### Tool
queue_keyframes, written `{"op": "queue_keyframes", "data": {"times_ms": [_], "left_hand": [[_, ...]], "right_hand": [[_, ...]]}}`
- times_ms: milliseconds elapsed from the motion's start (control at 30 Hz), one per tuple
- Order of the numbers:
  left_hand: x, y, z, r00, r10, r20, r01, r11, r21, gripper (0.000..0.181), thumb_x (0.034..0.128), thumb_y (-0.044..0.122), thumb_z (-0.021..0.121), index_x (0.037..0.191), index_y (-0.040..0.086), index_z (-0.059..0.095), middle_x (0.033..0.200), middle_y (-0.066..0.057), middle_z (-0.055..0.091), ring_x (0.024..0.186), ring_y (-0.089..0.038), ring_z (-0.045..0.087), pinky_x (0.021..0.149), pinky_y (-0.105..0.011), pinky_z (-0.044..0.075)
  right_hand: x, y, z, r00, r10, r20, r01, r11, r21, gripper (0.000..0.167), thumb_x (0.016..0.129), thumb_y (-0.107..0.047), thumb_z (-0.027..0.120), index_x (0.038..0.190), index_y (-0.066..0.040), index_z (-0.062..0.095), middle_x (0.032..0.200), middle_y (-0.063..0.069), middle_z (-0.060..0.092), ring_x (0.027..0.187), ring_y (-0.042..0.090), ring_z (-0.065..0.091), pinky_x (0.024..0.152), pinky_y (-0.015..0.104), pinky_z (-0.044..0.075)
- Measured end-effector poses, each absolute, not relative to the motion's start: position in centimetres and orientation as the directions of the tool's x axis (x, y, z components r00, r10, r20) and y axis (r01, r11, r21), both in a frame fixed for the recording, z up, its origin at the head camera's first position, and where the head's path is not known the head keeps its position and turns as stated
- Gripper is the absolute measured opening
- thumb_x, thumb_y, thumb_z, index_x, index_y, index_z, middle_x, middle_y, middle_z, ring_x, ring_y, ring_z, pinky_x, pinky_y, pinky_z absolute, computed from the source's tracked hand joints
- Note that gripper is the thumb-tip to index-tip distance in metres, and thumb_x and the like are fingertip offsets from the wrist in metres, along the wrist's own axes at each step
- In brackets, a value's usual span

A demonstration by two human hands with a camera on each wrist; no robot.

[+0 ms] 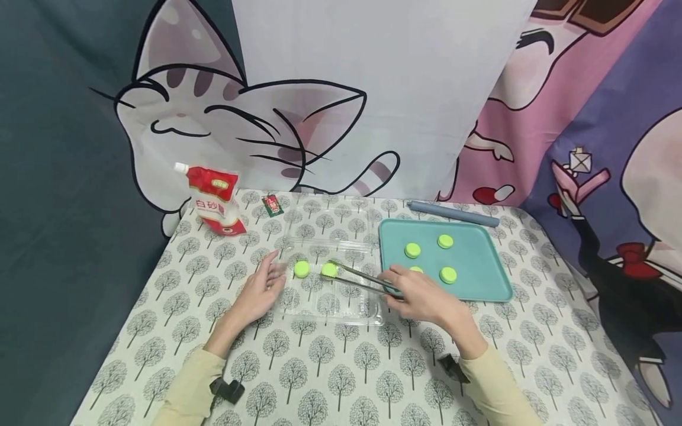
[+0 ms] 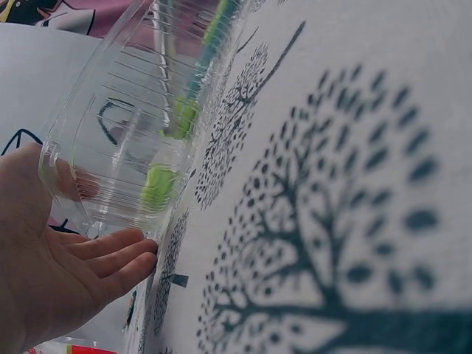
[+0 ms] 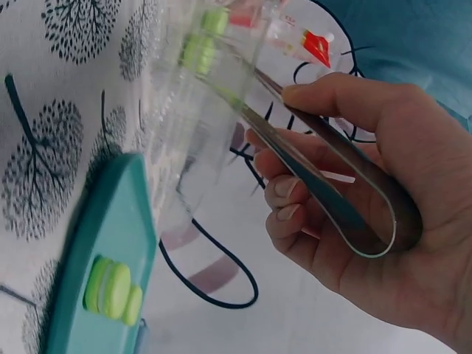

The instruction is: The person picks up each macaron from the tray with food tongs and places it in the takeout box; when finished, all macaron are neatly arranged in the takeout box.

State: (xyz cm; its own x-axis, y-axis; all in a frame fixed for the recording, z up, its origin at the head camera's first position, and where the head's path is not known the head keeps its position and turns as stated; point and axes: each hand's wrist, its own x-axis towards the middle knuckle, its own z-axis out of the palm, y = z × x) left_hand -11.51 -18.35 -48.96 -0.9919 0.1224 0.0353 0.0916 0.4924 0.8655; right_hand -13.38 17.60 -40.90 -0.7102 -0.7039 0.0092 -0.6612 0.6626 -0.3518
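Observation:
My right hand point(image 1: 423, 294) holds metal tongs point(image 3: 324, 177), their tips on either side of a green macaron point(image 1: 329, 270) in the clear plastic container point(image 1: 367, 316). Whether the tips pinch it is hard to tell. Just left of it in the container sits another green macaron point(image 1: 301, 269). My left hand point(image 2: 74, 273) rests at the container's left edge, its lower fingers loosely extended near the cloth and one digit seen through the clear plastic. To the right, a teal tray point(image 1: 479, 287) bears several more green macarons point(image 3: 110, 289), one partly hidden behind my right hand.
A red and white spouted pouch point(image 1: 215, 201) stands at the back left, with a small red-green packet point(image 1: 272, 205) beside it. Behind the tray lies a grey-blue rolled tube point(image 1: 453, 213). The container's clear lid point(image 1: 330, 222) lies folded back. Printed curtains hang behind the table.

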Motion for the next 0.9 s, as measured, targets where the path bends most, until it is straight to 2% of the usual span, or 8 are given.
{"op": "queue_keyframes", "data": {"times_ms": [167,400,633,900], "left_hand": [[-11.6,-18.4,-49.1,-0.992,0.121,0.028,0.085,0.496,0.864,0.066,0.1027,0.012,0.053,0.160,0.003,0.020,0.145,-0.025,0.055,0.126,-0.043,0.060,0.111,-0.055,0.048],[-11.6,-18.4,-49.1,-0.992,0.122,0.024,0.081,0.490,0.868,0.066,0.1028,0.012,0.053,0.160,0.004,0.020,0.145,-0.024,0.055,0.127,-0.042,0.060,0.112,-0.055,0.048],[-11.7,-18.4,-49.0,-0.992,0.123,0.029,0.088,0.505,0.859,0.066,0.1026,0.012,0.053,0.160,0.003,0.020,0.146,-0.024,0.054,0.128,-0.043,0.059,0.112,-0.056,0.047],[-11.6,-18.4,-49.0,-0.992,0.121,0.037,0.093,0.502,0.860,0.066,0.1021,0.011,0.053,0.159,0.002,0.021,0.144,-0.025,0.055,0.126,-0.044,0.060,0.111,-0.056,0.048]], "right_hand": [[-12.8,18.8,-40.2,-0.716,-0.694,0.070,-0.657,0.637,-0.402,0.038,0.091,-0.014,0.072,0.126,0.000,0.065,0.109,0.008,0.067,0.069,0.005,0.055,0.065,0.018,0.055],[-11.8,21.3,-39.4,-0.765,-0.625,0.156,-0.615,0.637,-0.465,0.041,0.090,-0.013,0.072,0.128,-0.001,0.064,0.099,-0.001,0.064,0.063,-0.001,0.048,0.052,0.017,0.049],[-11.2,24.5,-39.1,-0.833,-0.502,0.234,-0.549,0.695,-0.464,0.040,0.091,-0.009,0.071,0.130,-0.005,0.063,0.100,-0.003,0.063,0.081,0.007,0.062,0.067,0.024,0.061],[-11.7,28.6,-40.0,-0.869,-0.387,0.310,-0.490,0.765,-0.418,0.039,0.089,-0.008,0.072,0.127,0.000,0.063,0.089,0.000,0.059,0.067,0.004,0.050,0.053,0.020,0.049]]}}
